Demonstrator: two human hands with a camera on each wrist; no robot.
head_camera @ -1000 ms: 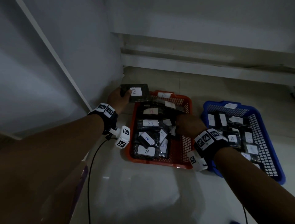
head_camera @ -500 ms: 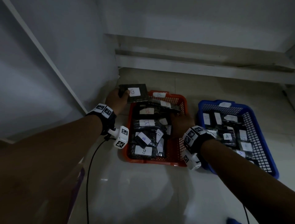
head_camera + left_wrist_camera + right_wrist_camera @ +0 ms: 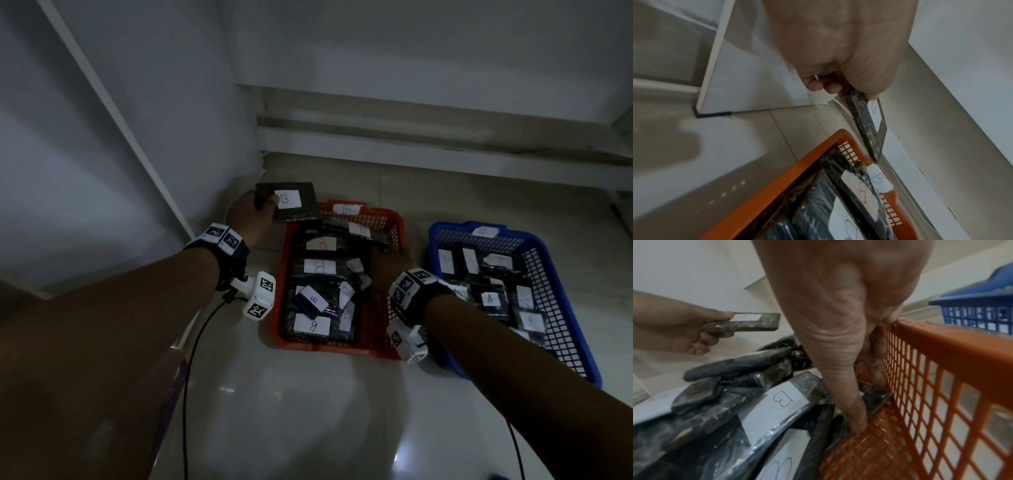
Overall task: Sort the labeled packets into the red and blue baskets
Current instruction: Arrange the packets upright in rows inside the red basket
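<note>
My left hand (image 3: pixel 265 205) pinches a dark packet (image 3: pixel 287 202) with a white B label and holds it level above the far left corner of the red basket (image 3: pixel 339 347). The wrist views show the same packet (image 3: pixel 867 121) (image 3: pixel 744 322) in that hand (image 3: pixel 838 86). My right hand (image 3: pixel 390 263) reaches down inside the red basket (image 3: pixel 941 344) along its right wall. Its thumb (image 3: pixel 857 418) touches the mesh floor beside a packet edge. A grip there does not show. Several B packets (image 3: pixel 318 267) fill the red basket. The blue basket (image 3: pixel 452 226) holds packets, one labeled A (image 3: pixel 489 299).
The baskets sit side by side on a pale glossy floor, red to the left of blue. A white panel (image 3: pixel 120 113) slants up at the left and a wall with a ledge (image 3: pixel 445 137) runs behind. Black cables (image 3: pixel 191 359) trail from both wrists.
Both hands stay about where they were: the left keeps the B packet over the basket corner, the right stays low at the red basket's right wall. The head view has shifted slightly.
</note>
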